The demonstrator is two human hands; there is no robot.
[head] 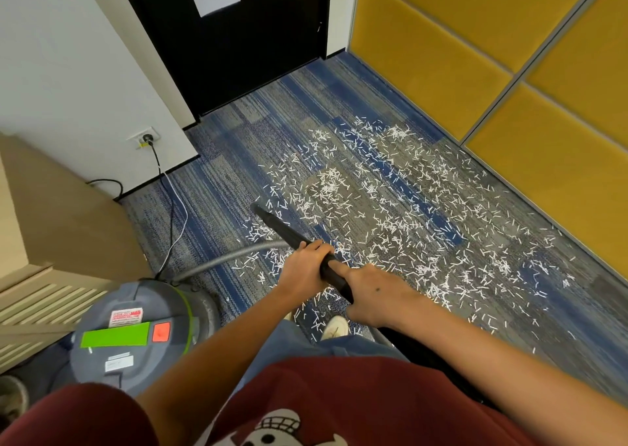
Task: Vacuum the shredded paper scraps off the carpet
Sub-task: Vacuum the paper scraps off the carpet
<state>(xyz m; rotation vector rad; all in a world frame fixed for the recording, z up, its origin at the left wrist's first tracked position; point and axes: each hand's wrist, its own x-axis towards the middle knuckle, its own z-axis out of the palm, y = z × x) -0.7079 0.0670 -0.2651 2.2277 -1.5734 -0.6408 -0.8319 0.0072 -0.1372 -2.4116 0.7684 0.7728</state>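
Head view, nearest first: the grey canister vacuum (136, 330) sits at the person's left, its ribbed hose (224, 258) curving to the black wand (282, 227). The right hand (377, 292) wraps the wand's rear and the left hand (306, 264) wraps it further forward, both curled firmly round it. The wand's long axis points up and left, its nozzle tip (261, 210) low at the left edge of the shredded paper scraps (390, 214). These spread over the carpet (221, 180) mostly to the right of the tip, towards the yellow wall panels (475, 55). The coming sweep likely swings rightward.
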